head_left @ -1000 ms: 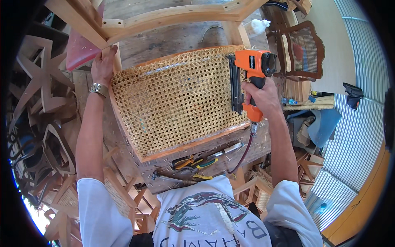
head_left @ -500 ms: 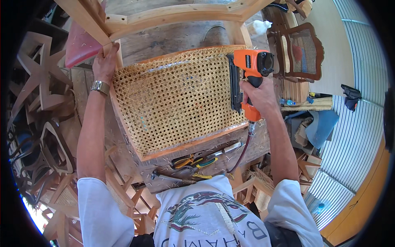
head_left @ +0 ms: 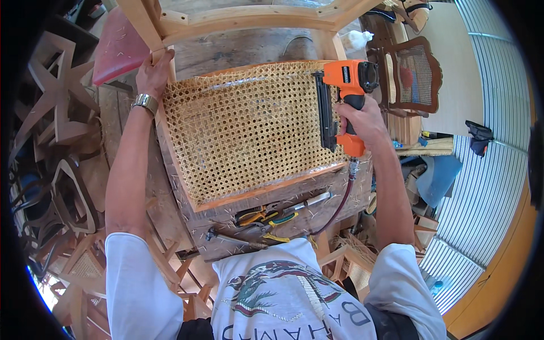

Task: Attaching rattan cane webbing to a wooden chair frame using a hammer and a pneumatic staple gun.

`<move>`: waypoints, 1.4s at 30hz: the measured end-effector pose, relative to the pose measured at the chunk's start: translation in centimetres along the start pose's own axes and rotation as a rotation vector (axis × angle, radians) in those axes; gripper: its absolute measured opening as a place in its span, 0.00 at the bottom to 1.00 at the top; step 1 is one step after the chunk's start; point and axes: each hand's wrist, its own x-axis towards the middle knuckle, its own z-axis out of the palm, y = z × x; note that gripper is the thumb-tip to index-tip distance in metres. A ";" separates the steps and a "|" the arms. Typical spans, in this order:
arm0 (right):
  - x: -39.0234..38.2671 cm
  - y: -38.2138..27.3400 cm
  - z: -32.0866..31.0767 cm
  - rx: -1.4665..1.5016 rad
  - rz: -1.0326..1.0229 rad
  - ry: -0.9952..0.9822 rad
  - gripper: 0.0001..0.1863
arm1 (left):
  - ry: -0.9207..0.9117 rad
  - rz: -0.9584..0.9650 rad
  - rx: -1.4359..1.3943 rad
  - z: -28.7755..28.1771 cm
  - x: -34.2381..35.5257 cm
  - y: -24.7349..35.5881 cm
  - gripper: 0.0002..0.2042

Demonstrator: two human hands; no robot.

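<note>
A wooden chair frame (head_left: 243, 25) lies on the workbench, with woven cane webbing (head_left: 249, 133) spread over its seat part. My right hand (head_left: 365, 122) is wrapped around the grip of an orange and black staple gun (head_left: 345, 76). The gun's long black magazine stands along the right edge of the cane, and a dark red air hose (head_left: 343, 201) runs from the handle's base. At the far left corner, my left hand (head_left: 153, 76) is closed around the frame's wooden rail, a metal watch on its wrist.
Pliers (head_left: 252, 215), a hammer (head_left: 232, 239) and other hand tools lie along the bench's near edge. A white bottle (head_left: 357, 39) stands at the back. Wooden chair parts (head_left: 62, 102) pile up at left; a finished cane-backed chair (head_left: 416, 73) is at right.
The view has shifted slightly, so the scene sits a little differently. The staple gun stays at the cane's right edge in my right hand, and my left hand keeps hold of the frame.
</note>
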 end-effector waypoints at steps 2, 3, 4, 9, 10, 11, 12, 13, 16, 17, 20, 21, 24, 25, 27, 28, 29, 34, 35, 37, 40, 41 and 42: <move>0.2 0.1 0.1 0.006 -0.005 -0.024 0.06 | -0.017 -0.010 -0.007 -0.2 -0.2 0.3 0.51; 0.3 0.1 0.1 -0.007 0.001 -0.025 0.06 | -0.020 -0.017 -0.006 -0.3 -0.3 0.5 0.51; 0.3 0.2 0.1 -0.013 0.006 -0.019 0.06 | -0.017 -0.007 0.014 -0.4 -0.4 0.6 0.51; 0.5 0.3 -0.1 0.001 0.037 -0.025 0.11 | -0.021 0.018 0.055 -0.3 -0.4 0.5 0.52; 0.5 0.3 0.0 0.009 0.032 -0.025 0.11 | -0.014 0.009 0.054 -0.2 -0.3 0.4 0.52; 0.5 0.3 0.0 0.022 0.028 -0.029 0.11 | -0.002 0.000 0.064 -0.1 -0.2 0.3 0.52; 0.4 0.3 0.1 0.016 0.031 -0.028 0.11 | 0.011 -0.005 0.082 0.0 -0.1 0.1 0.52; 0.4 0.3 0.2 0.013 0.032 -0.028 0.11 | -0.001 -0.005 0.064 0.1 0.0 -0.1 0.53; 0.3 0.2 0.3 -0.015 0.042 -0.015 0.11 | -0.022 0.000 0.042 0.2 0.3 -0.4 0.53; 0.3 0.1 0.3 -0.012 0.034 -0.025 0.11 | -0.026 -0.004 0.040 0.2 0.4 -0.4 0.53; 0.3 0.1 0.6 -0.012 0.069 -0.002 0.11 | -0.014 -0.008 0.047 0.2 0.3 -0.2 0.52; 0.3 0.1 0.7 -0.009 0.044 -0.008 0.08 | -0.005 -0.008 0.052 0.2 0.1 -0.1 0.51; 0.6 0.0 1.5 -0.043 0.045 0.001 0.05 | -0.029 -0.010 0.027 -0.1 -0.6 0.5 0.50; 0.7 0.0 1.7 -0.089 0.073 0.008 0.05 | -0.037 -0.033 0.012 -0.2 -0.9 0.7 0.49; 0.7 -0.2 1.9 -0.130 0.087 0.021 0.05 | -0.018 -0.051 -0.014 -0.3 -1.3 1.2 0.47; 0.5 -0.3 2.0 -0.124 0.076 0.021 0.05 | -0.022 -0.058 -0.027 -0.4 -1.4 1.5 0.47; 0.4 -0.5 2.1 -0.101 0.056 0.005 0.05 | -0.024 -0.052 -0.030 -0.5 -1.5 1.7 0.48; -1.2 -1.0 2.4 -0.110 0.021 0.005 0.06 | -0.029 -0.046 -0.058 -0.9 -1.7 2.0 0.49; -1.4 -1.0 2.6 -0.101 0.018 0.011 0.06 | -0.035 -0.054 -0.058 -0.9 -1.7 2.0 0.49; -1.6 -1.1 2.7 -0.087 0.028 0.021 0.06 | -0.056 -0.056 -0.054 -1.0 -1.6 2.0 0.50; -1.6 -1.1 2.7 -0.080 0.044 0.020 0.06 | -0.073 -0.039 -0.038 -1.0 -1.6 2.0 0.51; -1.5 -1.1 2.7 -0.073 0.036 0.028 0.06 | -0.065 -0.034 -0.033 -1.0 -1.6 2.1 0.51; -1.5 -1.1 2.6 -0.074 0.045 0.018 0.06 | -0.056 -0.035 -0.024 -1.0 -1.6 2.2 0.51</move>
